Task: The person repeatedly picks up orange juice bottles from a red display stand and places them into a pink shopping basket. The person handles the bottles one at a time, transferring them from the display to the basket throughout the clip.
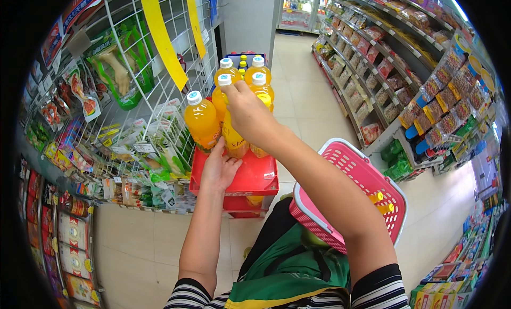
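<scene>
My right hand [247,113] grips the top of a slim yellow-labelled drink bottle [235,139] from above, hiding its cap. Close to that bottle's base is my left hand [219,167], palm up and fingers apart; its thumb is beside the lower part of the bottle. The bottle stands upright at the front of a red plastic display rack [243,181]. To its left is a larger orange drink bottle with a white cap [201,119]. Another yellow-capped bottle [261,147] is on its right, partly behind my wrist. More white-capped orange bottles [259,73] stand behind.
A pink shopping basket [343,161] with yellow-capped bottles [385,208] inside hangs beneath my right arm. On the left is a white wire rack [137,89] of packaged snacks. Stocked shelves [371,53] line the aisle's right side; drink coolers [297,9] stand at the far end.
</scene>
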{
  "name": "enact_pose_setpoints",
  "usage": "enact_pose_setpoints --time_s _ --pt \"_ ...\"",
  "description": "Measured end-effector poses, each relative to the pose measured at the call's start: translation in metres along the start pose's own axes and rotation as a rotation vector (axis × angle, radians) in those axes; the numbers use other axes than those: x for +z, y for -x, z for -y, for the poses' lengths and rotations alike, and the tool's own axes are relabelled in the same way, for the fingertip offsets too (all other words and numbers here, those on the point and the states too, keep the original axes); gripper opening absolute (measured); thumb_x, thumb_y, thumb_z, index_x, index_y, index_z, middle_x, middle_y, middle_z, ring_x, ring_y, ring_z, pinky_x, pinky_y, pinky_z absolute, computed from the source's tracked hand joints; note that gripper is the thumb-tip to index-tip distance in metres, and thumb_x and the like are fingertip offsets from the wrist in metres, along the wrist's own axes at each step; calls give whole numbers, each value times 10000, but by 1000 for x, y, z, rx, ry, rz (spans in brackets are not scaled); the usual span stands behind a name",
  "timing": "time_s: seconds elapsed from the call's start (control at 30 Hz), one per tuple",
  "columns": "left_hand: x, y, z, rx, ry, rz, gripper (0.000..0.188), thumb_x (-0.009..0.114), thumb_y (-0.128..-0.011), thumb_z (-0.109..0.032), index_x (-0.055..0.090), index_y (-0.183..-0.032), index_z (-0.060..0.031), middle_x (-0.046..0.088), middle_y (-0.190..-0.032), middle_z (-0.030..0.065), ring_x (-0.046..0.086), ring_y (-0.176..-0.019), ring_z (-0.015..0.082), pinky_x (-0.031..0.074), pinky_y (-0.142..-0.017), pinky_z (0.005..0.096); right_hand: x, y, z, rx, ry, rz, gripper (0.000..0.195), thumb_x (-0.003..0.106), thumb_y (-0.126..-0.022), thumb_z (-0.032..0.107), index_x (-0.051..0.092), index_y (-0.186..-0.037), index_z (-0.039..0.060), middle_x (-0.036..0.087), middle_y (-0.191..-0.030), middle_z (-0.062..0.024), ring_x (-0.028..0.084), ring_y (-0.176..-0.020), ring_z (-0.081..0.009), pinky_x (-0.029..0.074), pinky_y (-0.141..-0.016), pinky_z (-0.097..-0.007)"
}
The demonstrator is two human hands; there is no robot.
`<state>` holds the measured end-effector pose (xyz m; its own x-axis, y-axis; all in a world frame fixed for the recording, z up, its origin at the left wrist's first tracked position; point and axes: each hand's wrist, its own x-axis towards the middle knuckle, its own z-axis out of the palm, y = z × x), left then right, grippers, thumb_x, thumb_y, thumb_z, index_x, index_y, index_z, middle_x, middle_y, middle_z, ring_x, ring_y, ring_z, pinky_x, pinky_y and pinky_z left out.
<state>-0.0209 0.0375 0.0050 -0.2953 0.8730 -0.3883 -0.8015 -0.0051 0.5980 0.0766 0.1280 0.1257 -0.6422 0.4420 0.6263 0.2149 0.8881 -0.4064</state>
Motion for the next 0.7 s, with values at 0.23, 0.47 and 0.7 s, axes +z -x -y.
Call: enact_pose_setpoints --time_s 0.23,0.47,0.7 --pt "7 4 7 46 -32 36 593 514 -1013 -394 318 -1494 -107 342 -1441 191 377 -1290 339 231 -1168 477 3 0 -7 -9 25 8 454 558 -760 -144 522 -1204 -62 545 -1122 -270 589 -1023 -455 523 -854 -455" --pt "13 8 2 86 -47 108 593 479 -1032 -364 275 -1518 -91 283 -1514 167 325 -1356 363 235 -1171 480 6 3 -4 -51 27 8 399 594 -773 -105 531 -1164 -51 533 -1147 -246 617 -994 -435 536 -844 -442" --pt "21 24 6 106 -82 70 636 462 -1037 -394 250 -1515 -32 248 -1549 171 221 -1451 370 202 -1185 498 -17 23 1 -100 -72 -78 354 605 -818 -69 546 -1166 -50 543 -1182 -226 608 -1021 -427 522 -867 -434"
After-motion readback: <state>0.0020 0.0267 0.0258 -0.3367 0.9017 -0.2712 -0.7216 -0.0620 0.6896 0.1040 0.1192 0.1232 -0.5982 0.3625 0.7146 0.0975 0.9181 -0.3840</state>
